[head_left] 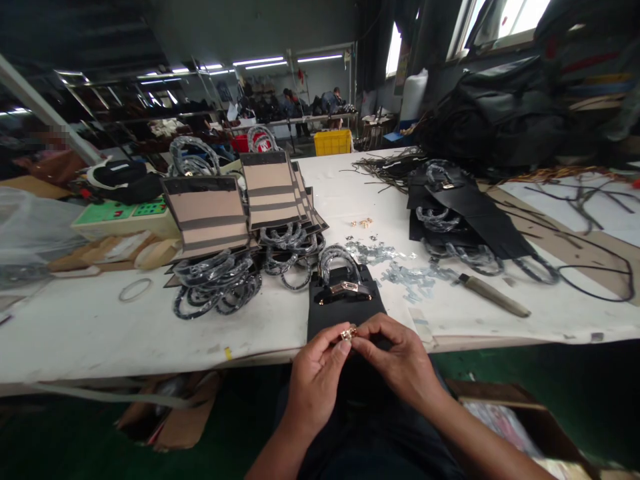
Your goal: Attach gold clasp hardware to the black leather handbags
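Between the fingertips of my left hand (316,373) and my right hand (400,357) is a small gold metal fitting (349,333), pinched from both sides. Both hands are closed on it, just above the table's front edge. Right behind them lies a black bag panel (325,317) with a gold clasp plate (345,287) across it. Its looped handles (340,257) are wrapped in clear plastic. Further back on the white table are a few small gold pieces (367,223) and many flat silver metal plates (415,277) in loose heaps.
Stacked beige-and-black bag panels (207,210) with wrapped handles stand at the left. Black bag pieces (485,213) and dark cords (385,167) lie at the right. A knife-like tool (495,295) rests near the front right. Open cardboard boxes (187,417) sit below the table.
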The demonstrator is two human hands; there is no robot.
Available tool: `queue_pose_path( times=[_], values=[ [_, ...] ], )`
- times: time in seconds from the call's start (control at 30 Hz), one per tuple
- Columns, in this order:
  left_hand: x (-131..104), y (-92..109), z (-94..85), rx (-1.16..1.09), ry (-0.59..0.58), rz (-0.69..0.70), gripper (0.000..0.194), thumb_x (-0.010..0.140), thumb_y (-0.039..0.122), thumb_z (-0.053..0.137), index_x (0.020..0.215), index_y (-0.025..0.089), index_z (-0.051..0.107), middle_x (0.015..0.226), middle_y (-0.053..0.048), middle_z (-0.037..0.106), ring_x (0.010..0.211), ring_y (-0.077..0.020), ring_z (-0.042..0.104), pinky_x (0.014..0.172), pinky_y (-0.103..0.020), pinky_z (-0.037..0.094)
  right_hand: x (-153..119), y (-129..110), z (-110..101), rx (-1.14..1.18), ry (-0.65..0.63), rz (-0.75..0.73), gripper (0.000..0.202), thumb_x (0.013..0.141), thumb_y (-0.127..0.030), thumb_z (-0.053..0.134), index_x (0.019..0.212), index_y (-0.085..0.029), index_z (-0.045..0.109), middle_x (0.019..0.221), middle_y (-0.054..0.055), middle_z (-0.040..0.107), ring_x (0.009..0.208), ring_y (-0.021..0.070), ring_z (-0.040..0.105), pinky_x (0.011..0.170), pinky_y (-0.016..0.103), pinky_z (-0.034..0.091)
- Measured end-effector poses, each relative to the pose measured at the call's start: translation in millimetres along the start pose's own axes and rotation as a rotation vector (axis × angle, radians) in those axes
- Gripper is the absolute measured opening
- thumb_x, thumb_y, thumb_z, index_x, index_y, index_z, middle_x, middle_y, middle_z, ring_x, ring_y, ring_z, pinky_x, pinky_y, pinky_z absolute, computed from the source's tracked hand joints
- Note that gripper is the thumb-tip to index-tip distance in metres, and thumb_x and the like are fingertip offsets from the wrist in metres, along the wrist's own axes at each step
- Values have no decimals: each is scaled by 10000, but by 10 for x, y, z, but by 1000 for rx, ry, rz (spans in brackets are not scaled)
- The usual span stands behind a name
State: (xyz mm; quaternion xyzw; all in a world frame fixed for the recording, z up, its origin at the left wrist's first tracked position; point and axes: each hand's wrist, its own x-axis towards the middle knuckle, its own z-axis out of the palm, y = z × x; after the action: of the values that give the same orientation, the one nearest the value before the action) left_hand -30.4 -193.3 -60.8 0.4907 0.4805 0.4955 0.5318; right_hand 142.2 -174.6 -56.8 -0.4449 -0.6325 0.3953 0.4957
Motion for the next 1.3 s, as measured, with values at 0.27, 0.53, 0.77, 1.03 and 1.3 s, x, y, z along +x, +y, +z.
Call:
queue_pose_path(
  times=[0.27,0.53,0.77,1.03,1.3],
  values=[
    [57,-81,-19,195,-11,168,271,983,387,634,1176,227,739,1167,-82,705,1070,-217,709,923,-308,600,-10,37,-6,-7,4,-39,185,926,-346,743,800,-214,708,789,12,686,738,169,647,725,284,526],
    [22,39,35,73,-46,85,251,967,400,657,1075,195,753,1063,-69,732,959,-194,719,860,-266,581,-23,45,-59,28,-58,-213,135,968,-281,686,845,-230,707,833,29,679,786,179,642,730,302,531],
    [-18,16,43,124,-21,175,264,988,386,621,1140,212,749,1099,-78,696,940,-197,706,839,-290,594,-4,12,-142,210,-124,2,152,935,-366,734,898,-219,736,862,30,706,803,182,672,766,304,544],
    [-72,56,-11,386,-26,353,245,1006,262,603,1212,292,731,1096,-43,683,963,-164,684,845,-250,554,36,-68,-210,83,-191,-33,159,977,-351,679,932,-216,752,863,33,719,806,173,668,755,282,531],
    [-103,116,-2,509,-7,445,208,965,213,661,1149,268,741,1043,-32,741,944,-171,703,851,-253,550,-43,-88,-159,-39,-123,-204,148,1022,-254,580,912,-224,675,854,37,693,784,171,650,734,291,518]
  ],
)
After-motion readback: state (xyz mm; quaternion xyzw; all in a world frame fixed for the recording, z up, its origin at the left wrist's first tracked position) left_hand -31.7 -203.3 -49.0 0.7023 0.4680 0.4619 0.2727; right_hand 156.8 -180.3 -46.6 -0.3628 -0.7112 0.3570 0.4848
